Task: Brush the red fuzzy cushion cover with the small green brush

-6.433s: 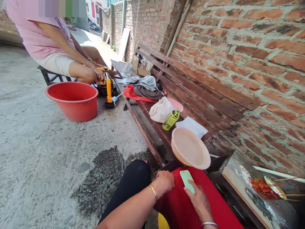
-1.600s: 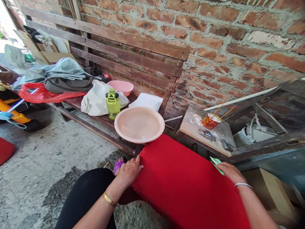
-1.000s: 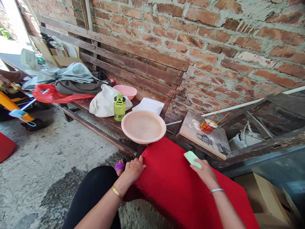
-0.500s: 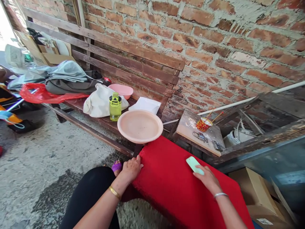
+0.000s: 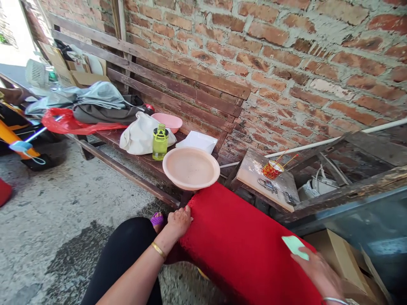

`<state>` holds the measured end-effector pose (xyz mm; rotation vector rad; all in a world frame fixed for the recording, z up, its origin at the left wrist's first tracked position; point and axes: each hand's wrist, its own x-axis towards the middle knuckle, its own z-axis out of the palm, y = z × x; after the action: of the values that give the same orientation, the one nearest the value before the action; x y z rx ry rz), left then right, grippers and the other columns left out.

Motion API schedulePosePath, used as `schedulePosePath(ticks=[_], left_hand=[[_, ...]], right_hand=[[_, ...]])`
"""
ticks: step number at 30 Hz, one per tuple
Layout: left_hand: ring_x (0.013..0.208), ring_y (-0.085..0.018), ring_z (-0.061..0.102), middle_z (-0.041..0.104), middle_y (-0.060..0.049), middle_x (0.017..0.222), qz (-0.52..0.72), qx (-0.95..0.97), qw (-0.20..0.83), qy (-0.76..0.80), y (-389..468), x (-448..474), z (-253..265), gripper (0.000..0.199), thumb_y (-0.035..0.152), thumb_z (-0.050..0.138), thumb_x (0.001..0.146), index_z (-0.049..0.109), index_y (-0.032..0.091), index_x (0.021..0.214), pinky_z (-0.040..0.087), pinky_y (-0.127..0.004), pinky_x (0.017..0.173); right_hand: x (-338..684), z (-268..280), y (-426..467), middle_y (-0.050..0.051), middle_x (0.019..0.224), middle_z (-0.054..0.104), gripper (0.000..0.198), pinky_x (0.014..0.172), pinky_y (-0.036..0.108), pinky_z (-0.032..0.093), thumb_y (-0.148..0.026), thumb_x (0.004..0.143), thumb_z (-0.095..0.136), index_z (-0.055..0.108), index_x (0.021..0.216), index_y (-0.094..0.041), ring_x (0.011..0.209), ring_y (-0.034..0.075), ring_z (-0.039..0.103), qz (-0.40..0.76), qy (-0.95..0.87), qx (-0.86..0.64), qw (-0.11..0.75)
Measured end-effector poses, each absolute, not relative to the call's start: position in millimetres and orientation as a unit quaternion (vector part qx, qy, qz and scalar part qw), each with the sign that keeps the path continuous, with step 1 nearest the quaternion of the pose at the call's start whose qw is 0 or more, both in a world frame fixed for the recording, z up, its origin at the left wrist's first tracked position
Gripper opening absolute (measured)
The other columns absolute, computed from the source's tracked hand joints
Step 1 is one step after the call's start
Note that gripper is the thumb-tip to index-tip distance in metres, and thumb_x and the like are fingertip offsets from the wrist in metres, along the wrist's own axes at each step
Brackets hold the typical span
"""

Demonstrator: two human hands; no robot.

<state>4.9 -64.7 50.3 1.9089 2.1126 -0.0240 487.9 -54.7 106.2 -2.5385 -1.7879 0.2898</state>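
A red textured cloth [image 5: 241, 245] is stretched in front of me. My left hand [image 5: 178, 222] rests with bent fingers on its near left edge. My right hand [image 5: 318, 273] is at the cloth's right end and presses a pale green flat tool [image 5: 295, 246] against it. A pink shallow basin [image 5: 190, 168] sits on the end of the wooden bench [image 5: 133, 159], just beyond the cloth.
The bench carries a green bottle [image 5: 160, 142], a white bag [image 5: 140, 135], a pink bowl [image 5: 167, 122], folded clothes [image 5: 95, 101] and a red plastic bag [image 5: 66, 123]. A board [image 5: 270, 180] with a red cup and a padlock stands right. Cardboard box [image 5: 346, 262] below.
My right hand has slid the green tool along the cloth to the right end and nearer to me. My left hand stays on the cloth's left edge.
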Motion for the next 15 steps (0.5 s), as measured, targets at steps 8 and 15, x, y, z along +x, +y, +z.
schedulePosePath(ticks=[8,15], left_hand=[[0.106,-0.03,0.066,0.065,-0.023,0.115,-0.027,0.667,0.153,0.729,-64.4,4.0,53.7,0.048,0.031,0.045,0.098,0.05,0.009,0.14,0.051,-0.041,0.088],[0.108,-0.031,0.066,0.065,-0.022,0.115,-0.032,0.664,0.161,0.729,-60.7,4.6,51.5,0.047,0.032,0.046,0.097,0.049,0.01,0.139,0.051,-0.042,0.088]], right_hand=[[272.6,80.9,-12.6,0.001,0.104,0.058,0.037,0.088,0.031,0.044,-0.046,0.078,0.062,0.068,0.113,-0.035,0.098,0.021,0.061,0.141,-0.739,-0.658,0.039],[324.8,68.3,-24.4,0.002,0.105,0.06,0.038,0.083,0.029,0.045,-0.044,0.077,0.061,0.068,0.113,-0.032,0.095,0.02,0.063,0.151,-0.709,-0.689,0.022]])
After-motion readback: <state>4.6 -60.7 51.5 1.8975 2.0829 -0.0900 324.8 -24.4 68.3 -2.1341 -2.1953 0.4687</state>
